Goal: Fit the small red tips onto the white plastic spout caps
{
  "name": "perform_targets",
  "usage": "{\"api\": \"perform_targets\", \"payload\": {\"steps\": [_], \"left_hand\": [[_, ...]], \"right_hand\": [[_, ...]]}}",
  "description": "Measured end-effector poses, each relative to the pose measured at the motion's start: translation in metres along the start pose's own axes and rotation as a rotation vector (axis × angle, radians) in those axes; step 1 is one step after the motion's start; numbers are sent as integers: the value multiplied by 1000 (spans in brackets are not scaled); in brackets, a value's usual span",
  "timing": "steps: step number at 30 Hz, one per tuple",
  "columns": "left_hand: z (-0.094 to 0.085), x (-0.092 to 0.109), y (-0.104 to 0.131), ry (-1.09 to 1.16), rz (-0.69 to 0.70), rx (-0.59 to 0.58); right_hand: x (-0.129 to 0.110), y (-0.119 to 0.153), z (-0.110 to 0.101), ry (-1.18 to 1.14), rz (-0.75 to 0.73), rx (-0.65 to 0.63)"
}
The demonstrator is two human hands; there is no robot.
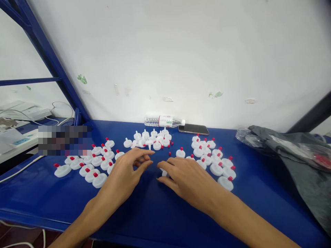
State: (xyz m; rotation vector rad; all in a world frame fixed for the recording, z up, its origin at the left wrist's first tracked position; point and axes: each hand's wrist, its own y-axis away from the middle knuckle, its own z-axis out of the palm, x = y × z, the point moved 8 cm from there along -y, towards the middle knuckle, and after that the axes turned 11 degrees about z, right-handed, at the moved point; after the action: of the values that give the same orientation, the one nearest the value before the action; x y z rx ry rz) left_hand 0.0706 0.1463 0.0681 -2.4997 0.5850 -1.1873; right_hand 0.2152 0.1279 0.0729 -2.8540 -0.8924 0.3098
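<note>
My right hand [184, 177] is low over the blue table, its fingers curled around a white nozzle cap [164, 173] that shows only in part between thumb and fingers. Opposite it, my left hand [131, 163] hangs with thumb and forefinger apart and nothing visible between them. Just behind both hands is a pile of white nozzle caps [153, 137] without red tips. Small loose red tips [170, 153] lie at that pile's right side. White caps with red tips stand in a left group [99, 181] and a right group [225, 183], each beside one forearm.
A clear water bottle [165, 121] lies along the wall, with a phone [193, 129] beside it. Dark grey bags [302, 172] cover the table's right side. A blue frame post [49, 51], a power strip [24, 141] and white cables are at the left.
</note>
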Motion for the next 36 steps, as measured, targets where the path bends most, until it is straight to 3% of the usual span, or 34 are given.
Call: {"api": "perform_targets", "payload": {"steps": [5,10,15,27,33,36], "left_hand": [[-11,9,-1,237,-57,114],[-6,12,-1,481,-179,40],[-3,12,-2,582,-199,36],[11,21,3,611,-185,8],[18,17,5,621,-192,-71],[26,19,8,579,-190,-175]], "right_hand": [[5,0,-14,-406,85,60],[9,-1,-16,-637,154,67],[7,-1,-11,-717,155,49],[-2,1,-8,-684,51,49],[-1,2,-2,-584,77,30],[-2,2,-5,-451,51,-9]]}}
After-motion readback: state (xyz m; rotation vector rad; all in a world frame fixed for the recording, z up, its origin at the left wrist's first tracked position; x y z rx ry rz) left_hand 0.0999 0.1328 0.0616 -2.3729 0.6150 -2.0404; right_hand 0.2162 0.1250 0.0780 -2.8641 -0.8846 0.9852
